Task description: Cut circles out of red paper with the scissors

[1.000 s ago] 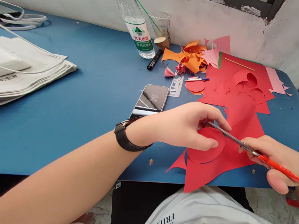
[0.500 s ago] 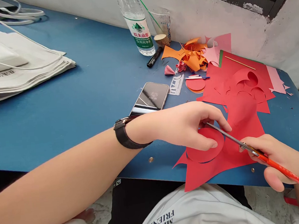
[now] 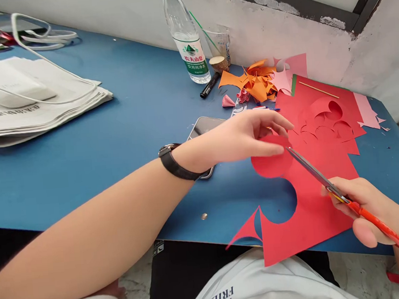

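Observation:
My left hand [image 3: 250, 133], with a black watch band at the wrist, holds a cut-out red paper circle [image 3: 272, 164], its thumb over the near face and the fingers curled at the far side. My right hand [image 3: 361, 200] grips scissors [image 3: 332, 189] by their red handles. The blades look closed, with their tip beside the circle and my left thumb. Below lies a red paper sheet [image 3: 310, 214] with a round notch in its left edge. A thin pointed strip of red paper [image 3: 246, 231] hangs off at its left corner.
Behind the hands are orange paper scraps [image 3: 258, 81], a red sheet with curved cuts [image 3: 346, 113], a black marker [image 3: 210, 85] and a water bottle [image 3: 191, 52]. A phone [image 3: 204, 126] lies partly under my left wrist. Newspapers [image 3: 77, 104] are at the left.
My left hand has moved up and away with the red circle, which has come out of the sheet and left a round notch. The scissors' blades have closed and sit clear of the circle's former place.

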A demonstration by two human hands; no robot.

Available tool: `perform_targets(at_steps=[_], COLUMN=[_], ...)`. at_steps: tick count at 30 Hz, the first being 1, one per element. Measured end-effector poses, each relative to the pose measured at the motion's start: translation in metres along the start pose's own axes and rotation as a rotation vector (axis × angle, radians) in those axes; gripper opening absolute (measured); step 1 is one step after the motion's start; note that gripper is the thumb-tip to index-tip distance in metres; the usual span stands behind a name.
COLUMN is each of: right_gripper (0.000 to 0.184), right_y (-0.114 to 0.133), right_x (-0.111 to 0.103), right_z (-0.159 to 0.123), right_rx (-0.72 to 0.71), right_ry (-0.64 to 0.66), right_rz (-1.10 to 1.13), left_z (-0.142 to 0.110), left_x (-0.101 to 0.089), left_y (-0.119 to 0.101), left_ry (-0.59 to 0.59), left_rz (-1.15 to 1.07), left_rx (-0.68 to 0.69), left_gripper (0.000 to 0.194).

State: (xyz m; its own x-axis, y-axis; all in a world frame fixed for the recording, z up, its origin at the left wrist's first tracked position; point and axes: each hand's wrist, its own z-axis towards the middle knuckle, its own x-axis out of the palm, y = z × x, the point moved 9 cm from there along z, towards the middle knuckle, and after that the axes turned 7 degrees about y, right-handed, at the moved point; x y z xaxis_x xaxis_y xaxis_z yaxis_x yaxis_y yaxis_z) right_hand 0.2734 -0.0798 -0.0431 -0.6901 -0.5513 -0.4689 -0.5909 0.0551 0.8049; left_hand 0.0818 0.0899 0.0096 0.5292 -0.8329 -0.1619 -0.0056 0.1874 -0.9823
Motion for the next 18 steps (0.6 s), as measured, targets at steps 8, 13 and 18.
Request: perform_targets(at_steps=[8,13,18], right_gripper=[0.106,0.1,0.096], right_y=[-0.01,-0.003,0.002], right_x=[-0.001,0.004,0.005], right_z=[0.003,0.006,0.005], right_rx=[0.01,0.003,-0.002], right_ry=[-0.035,-0.044,-0.043], right_rz=[0.079,0.106,0.137], left_z=[-0.001,0.0,0.001], left_x=[-0.072,-0.073,-0.069], left_y=[0.063,0.084,0.093], left_ry=[-0.604,-0.59,-0.586], left_rz=[-0.069,-0.076,-0.092], left_rx=[-0.297,-0.365,-0.392], left_gripper=[0.017,0.02,0.04])
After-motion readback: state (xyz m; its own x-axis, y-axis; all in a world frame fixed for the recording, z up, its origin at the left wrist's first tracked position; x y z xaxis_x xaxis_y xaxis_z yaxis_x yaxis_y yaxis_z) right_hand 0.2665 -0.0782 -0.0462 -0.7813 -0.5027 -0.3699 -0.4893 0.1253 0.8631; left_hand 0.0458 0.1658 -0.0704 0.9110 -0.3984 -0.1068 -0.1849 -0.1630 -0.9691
